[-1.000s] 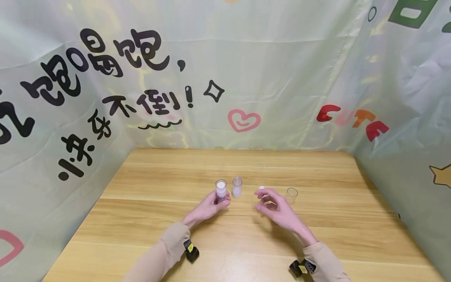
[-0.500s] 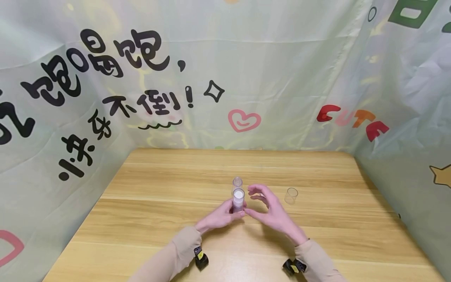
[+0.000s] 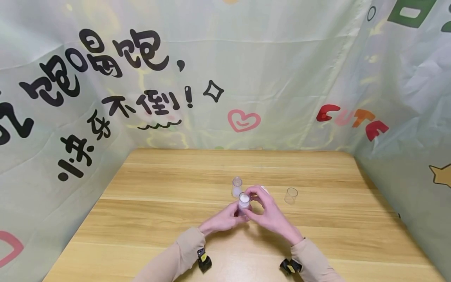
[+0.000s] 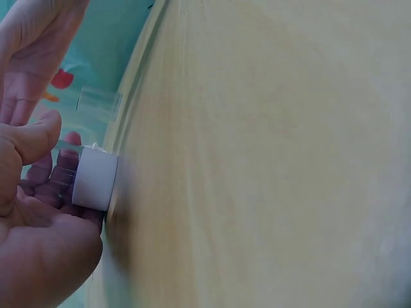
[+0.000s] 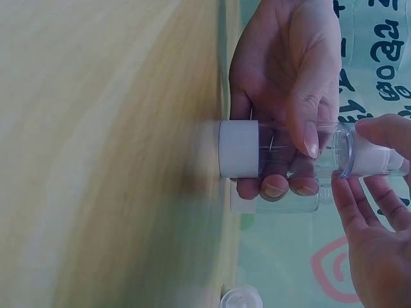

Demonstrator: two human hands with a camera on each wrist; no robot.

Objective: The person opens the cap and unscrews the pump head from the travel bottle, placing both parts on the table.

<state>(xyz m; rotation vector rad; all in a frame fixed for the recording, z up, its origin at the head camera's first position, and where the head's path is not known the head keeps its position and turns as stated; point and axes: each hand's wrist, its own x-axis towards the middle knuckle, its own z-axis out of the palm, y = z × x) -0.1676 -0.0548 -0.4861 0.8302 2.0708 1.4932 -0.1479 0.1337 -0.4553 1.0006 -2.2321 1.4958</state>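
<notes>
A small clear bottle with a white base (image 5: 239, 149) stands upright, low over the table. My left hand (image 3: 225, 218) holds its body, thumb on the near side and fingers curled behind. At the upper end, a white collar (image 3: 244, 199) shows inside a clear sleeve. My right hand (image 3: 268, 214) pinches this end from the right; in the right wrist view its thumb and fingers (image 5: 379, 221) meet the sleeve from opposite sides. The left wrist view shows the white base (image 4: 95, 179) just off the wood, partly behind the left hand.
A second clear bottle (image 3: 237, 187) with a white lower part stands just behind the held one. A clear open cap (image 3: 291, 196) stands to the right. Beyond the right hand lies a small white part (image 3: 264, 190), partly hidden. Printed cloth (image 3: 282, 78) walls the wooden table's back and sides.
The left hand has carried the bottle to the right and slightly nearer. The right hand has come left, and its thumb and fingers have closed on the bottle's top.
</notes>
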